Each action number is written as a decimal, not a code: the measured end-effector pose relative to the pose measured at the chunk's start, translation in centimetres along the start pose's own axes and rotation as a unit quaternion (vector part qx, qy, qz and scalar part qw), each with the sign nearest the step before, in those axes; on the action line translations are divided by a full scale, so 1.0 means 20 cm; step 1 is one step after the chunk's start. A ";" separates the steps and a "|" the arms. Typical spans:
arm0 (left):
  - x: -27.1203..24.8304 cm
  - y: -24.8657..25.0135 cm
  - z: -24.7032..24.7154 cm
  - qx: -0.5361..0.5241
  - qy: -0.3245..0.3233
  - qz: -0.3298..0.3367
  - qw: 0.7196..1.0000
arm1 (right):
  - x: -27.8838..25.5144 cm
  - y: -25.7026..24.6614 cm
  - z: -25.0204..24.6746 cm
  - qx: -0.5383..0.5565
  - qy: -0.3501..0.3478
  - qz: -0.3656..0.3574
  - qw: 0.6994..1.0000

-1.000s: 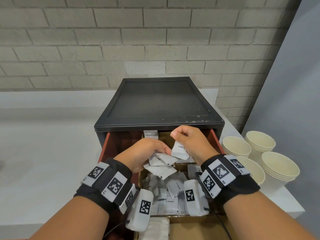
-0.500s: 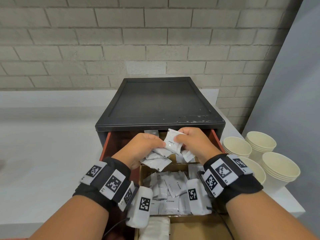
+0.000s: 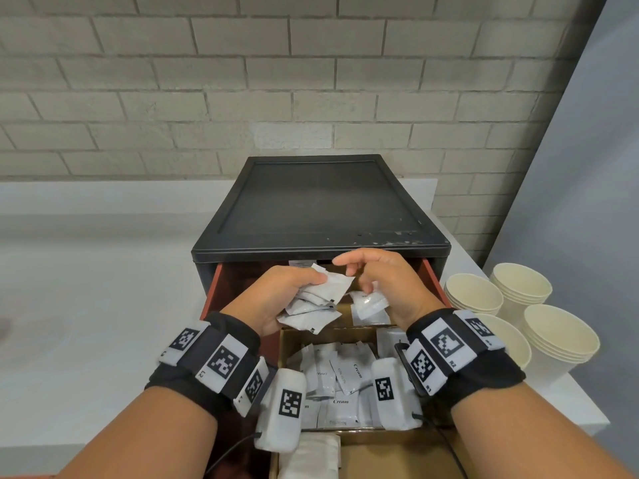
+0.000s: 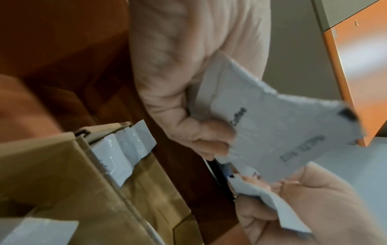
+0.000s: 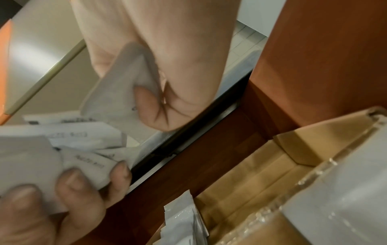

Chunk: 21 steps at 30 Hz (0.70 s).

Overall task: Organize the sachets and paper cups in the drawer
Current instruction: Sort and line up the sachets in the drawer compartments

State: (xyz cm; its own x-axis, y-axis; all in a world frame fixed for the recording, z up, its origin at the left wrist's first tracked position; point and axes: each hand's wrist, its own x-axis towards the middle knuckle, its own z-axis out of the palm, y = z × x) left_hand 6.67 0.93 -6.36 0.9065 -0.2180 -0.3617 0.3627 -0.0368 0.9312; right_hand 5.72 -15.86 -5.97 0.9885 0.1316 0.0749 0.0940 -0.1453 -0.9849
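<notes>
My left hand (image 3: 297, 288) grips a fanned bundle of several white sachets (image 3: 316, 300) over the open red drawer (image 3: 215, 288). In the left wrist view the top sachet (image 4: 272, 126) reads Coffee. My right hand (image 3: 366, 276) hovers just right of the bundle, its forefinger stretched out. Its lower fingers curl round one sachet (image 5: 117, 92) against the palm. A cardboard compartment (image 3: 287, 340) nearer me holds many Cream sachets (image 3: 340, 385). Stacks of cream paper cups (image 3: 473, 295) stand on the counter to the right of the drawer.
The black cabinet top (image 3: 318, 209) overhangs the drawer's back. A few loose sachets (image 3: 371, 314) lie in the back compartment under my right hand. A white counter (image 3: 86, 305) stretches left, a brick wall stands behind, and a grey wall closes the right side.
My right hand carried a sachet leftward onto the bundle in my left hand. Its forefinger and thumb then let go and drew back to the right.
</notes>
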 end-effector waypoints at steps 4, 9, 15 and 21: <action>0.01 -0.01 0.01 0.066 0.032 0.022 0.997 | 0.00 0.01 0.00 -0.022 0.012 -0.006 1.000; 0.03 -0.03 0.01 0.102 0.028 0.043 0.993 | -0.01 0.02 0.01 -0.031 -0.023 -0.016 0.999; 0.01 -0.04 0.02 0.129 -0.046 0.077 0.988 | -0.01 0.03 0.01 -0.026 -0.066 -0.016 0.997; 0.02 -0.05 0.02 0.129 -0.056 0.065 0.988 | 0.01 0.05 0.00 -0.047 -0.022 -0.016 0.999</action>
State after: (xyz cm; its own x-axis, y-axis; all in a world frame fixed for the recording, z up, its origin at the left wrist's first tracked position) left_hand 6.64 0.56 -7.37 0.9070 -0.3428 -0.2444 0.1642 -0.2466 0.9551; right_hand 6.06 -15.98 -7.02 0.9788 0.1797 0.0981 0.1389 -0.2307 -0.9631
